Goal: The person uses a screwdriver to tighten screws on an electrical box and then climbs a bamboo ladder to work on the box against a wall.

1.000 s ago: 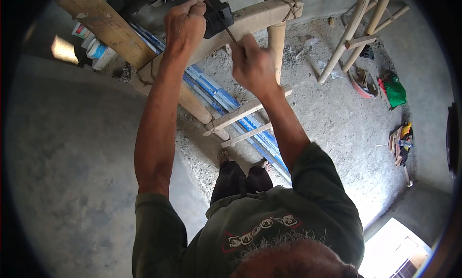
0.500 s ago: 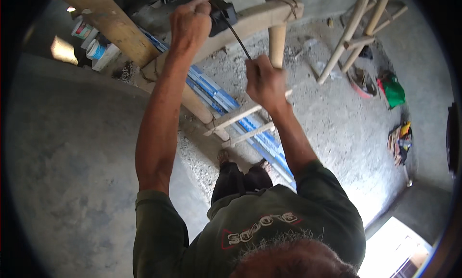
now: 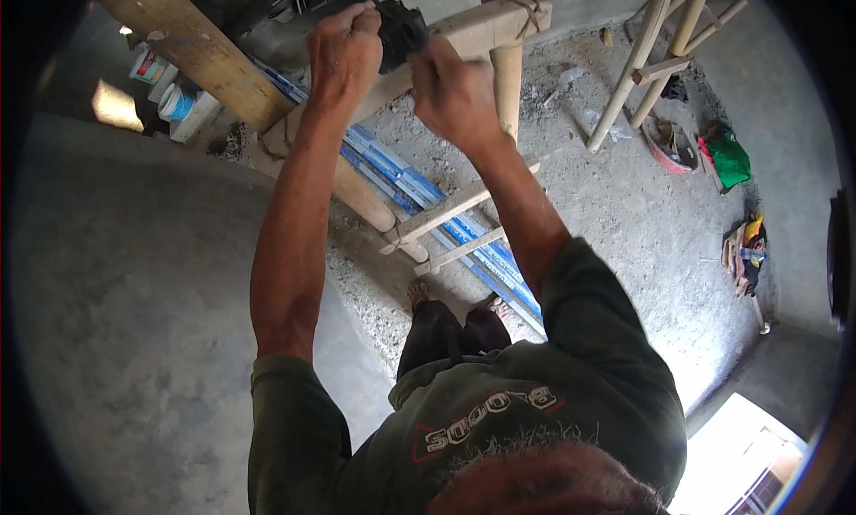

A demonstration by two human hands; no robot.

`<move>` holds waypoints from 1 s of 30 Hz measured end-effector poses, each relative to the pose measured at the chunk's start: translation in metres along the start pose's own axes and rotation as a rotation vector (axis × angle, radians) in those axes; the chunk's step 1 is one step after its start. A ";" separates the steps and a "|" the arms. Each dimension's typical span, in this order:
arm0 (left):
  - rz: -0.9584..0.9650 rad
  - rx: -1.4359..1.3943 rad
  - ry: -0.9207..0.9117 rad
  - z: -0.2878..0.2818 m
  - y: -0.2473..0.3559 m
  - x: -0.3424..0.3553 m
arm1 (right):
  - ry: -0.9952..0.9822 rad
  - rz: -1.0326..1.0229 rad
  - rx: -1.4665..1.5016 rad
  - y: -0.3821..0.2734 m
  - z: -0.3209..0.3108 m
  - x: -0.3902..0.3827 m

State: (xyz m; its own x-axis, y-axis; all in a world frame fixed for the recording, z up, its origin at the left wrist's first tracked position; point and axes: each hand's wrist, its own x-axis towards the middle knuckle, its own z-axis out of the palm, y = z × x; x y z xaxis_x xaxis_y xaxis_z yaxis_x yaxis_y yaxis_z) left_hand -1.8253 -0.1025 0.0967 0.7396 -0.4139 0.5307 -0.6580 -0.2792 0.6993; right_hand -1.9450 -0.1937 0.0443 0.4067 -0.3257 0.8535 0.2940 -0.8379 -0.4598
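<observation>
My left hand (image 3: 345,58) is raised at the top, its fingers closed at the side of a black blocky thing (image 3: 402,35) that it seems to hold. What kind of thing this is, I cannot make out. On its other side my right hand (image 3: 456,94) is closed too, slightly blurred, with its fingertips near or against the black thing. Whatever lies within the right fingers is hidden. Both hands are in front of a pale wooden beam (image 3: 486,29) lashed to an upright pole (image 3: 506,82).
Beyond my arms, blue-and-white long strips (image 3: 392,167) lie on the floor beneath a wooden frame (image 3: 441,214). Two small buckets (image 3: 176,103) stand at the far left. A wooden trestle (image 3: 655,65), a round pan (image 3: 670,149) and a green bag (image 3: 729,163) are at the right.
My right hand has moved up and left, close to the black thing. The thin dark rod or cord that stretched between them no longer shows. My left hand has barely shifted.
</observation>
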 end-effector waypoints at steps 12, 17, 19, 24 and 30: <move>-0.017 -0.014 0.014 -0.005 -0.006 -0.003 | -0.043 0.061 0.003 -0.004 -0.010 -0.029; 0.001 -0.008 0.006 -0.001 0.004 -0.004 | -0.099 0.115 -0.001 -0.001 -0.020 -0.031; 0.024 -0.003 0.006 -0.003 0.004 -0.001 | -0.007 0.038 0.013 0.001 -0.002 -0.009; -0.090 -0.052 -0.034 -0.001 0.005 0.000 | -0.099 0.182 0.042 0.001 -0.033 -0.062; -0.063 -0.095 -0.031 0.001 -0.005 0.008 | -0.096 0.467 0.041 -0.028 -0.143 -0.164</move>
State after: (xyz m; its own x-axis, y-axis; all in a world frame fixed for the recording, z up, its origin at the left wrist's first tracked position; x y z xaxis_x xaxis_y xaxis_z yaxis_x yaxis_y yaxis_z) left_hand -1.8162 -0.1055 0.0971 0.7731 -0.4254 0.4704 -0.5931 -0.2222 0.7738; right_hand -2.1442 -0.1793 -0.0474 0.5812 -0.6194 0.5278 0.0940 -0.5931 -0.7996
